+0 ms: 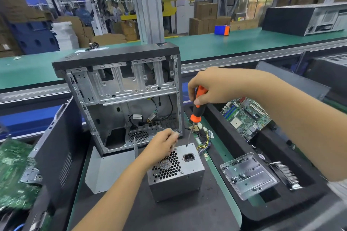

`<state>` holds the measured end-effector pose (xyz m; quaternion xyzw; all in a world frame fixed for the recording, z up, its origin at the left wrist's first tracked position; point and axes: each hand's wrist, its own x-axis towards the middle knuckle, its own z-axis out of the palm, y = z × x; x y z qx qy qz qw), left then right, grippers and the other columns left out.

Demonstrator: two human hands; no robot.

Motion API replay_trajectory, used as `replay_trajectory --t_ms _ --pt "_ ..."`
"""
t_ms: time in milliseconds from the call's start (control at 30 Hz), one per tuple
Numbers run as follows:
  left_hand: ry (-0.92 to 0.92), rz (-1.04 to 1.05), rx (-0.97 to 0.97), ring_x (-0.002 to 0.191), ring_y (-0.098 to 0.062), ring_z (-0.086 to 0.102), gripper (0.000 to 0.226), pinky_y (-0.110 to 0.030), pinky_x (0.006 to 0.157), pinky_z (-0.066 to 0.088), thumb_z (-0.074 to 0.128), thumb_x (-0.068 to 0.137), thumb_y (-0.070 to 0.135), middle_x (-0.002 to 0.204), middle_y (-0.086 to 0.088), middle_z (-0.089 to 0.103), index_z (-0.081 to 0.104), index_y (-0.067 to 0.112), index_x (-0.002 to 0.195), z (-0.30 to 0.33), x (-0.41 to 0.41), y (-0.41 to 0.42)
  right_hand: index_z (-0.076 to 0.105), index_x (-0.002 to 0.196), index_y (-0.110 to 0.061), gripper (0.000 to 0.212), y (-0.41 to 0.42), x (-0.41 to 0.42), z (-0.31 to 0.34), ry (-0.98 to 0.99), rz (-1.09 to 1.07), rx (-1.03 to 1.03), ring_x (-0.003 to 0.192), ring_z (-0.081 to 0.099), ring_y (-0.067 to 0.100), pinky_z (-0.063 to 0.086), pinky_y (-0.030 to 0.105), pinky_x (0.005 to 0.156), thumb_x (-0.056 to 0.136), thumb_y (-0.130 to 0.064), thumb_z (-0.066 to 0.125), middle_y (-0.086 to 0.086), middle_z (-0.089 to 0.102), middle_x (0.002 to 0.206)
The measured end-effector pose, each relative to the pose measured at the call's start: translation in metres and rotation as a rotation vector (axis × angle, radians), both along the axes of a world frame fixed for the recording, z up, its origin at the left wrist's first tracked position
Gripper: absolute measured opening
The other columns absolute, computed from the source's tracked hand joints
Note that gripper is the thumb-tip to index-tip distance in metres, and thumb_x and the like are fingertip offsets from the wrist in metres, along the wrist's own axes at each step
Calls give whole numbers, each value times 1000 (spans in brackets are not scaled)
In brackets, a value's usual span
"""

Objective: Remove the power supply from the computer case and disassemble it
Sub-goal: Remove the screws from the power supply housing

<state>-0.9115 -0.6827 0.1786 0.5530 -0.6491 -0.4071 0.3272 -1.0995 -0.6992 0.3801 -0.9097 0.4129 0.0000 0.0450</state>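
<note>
Our right hand has its grip closed around the orange and black handle of the screwdriver, which stands nearly upright with its tip down at the far right corner of the power supply. Our left hand rests on the far left edge of the same face, its fingers curled; whether that grip pinches anything we cannot tell, since the fingertips are blurred. The power supply sits out of the case, on the dark mat of the desk, just in front of the case, with its honeycomb fan grille and socket facing up. Its bundle of wires trails off to the far right side. The case stands upright behind it, its side open toward us and its bays bare. To the right, a black foam tray holds a motherboard and a clear dish of screws. At the left lean a dark side panel and another green board.
</note>
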Motion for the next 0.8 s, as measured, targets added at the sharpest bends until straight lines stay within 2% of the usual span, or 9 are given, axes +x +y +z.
replay_trajectory --t_ms 67,100,167,233,367,467,600,800 --pt "434 -10 180 52 -7 36 24 -18 47 30 35 106 10 73 -6 50 50 4 87 2 -6 -2 67 90 -26 4 0 -4 -3 -2 -2 2 61 47 -1 32 18 54 87 -24 65 -16 53 68" --pt "569 -20 223 53 -9 38 23 -18 47 32 33 105 4 75 -7 52 52 1 92 1 -10 -2 67 90 -26 5 0 -6 -5 -1 -4 -2 60 47 -1 32 17 53 87 -23 65 -16 53 67" --pt "676 -41 238 55 -11 39 25 -20 49 33 33 101 -2 74 -7 51 57 -3 100 -2 -18 -3 68 91 -25 6 -1 -9 -7 2 -2 -18 61 47 -2 31 15 53 86 -23 65 -17 53 68" --pt "621 -68 181 54 -11 35 27 -21 49 33 40 100 7 68 -2 44 66 0 104 -8 -24 -4 68 93 -24 7 -1 -9 -10 18 -3 -20 63 46 -2 31 16 53 87 -24 65 -17 52 70" --pt "338 -105 -38 54 -11 32 19 -17 52 32 69 85 36 61 3 34 77 26 100 -19 -28 0 68 96 -24 9 -1 -9 -18 44 -8 2 62 44 -1 30 17 52 89 -26 63 -17 51 71" --pt "291 -82 -109 52 -6 29 14 -13 55 32 76 84 30 56 14 26 78 26 97 -22 -31 3 68 96 -24 9 -1 -9 -19 45 -9 9 61 45 -1 31 17 51 89 -26 64 -17 51 69" --pt "265 -34 -152 52 -10 21 9 -20 54 23 75 85 25 53 11 20 79 24 92 -23 -34 4 68 96 -24 8 -1 -8 -20 36 1 4 59 44 -2 28 14 50 89 -28 64 -17 50 67" --pt "263 -15 -140 51 -11 21 8 -23 53 24 75 85 24 50 11 21 79 27 91 -24 -35 3 68 96 -24 9 -2 -8 -22 43 -8 3 60 44 -1 30 17 51 89 -27 64 -16 50 68"
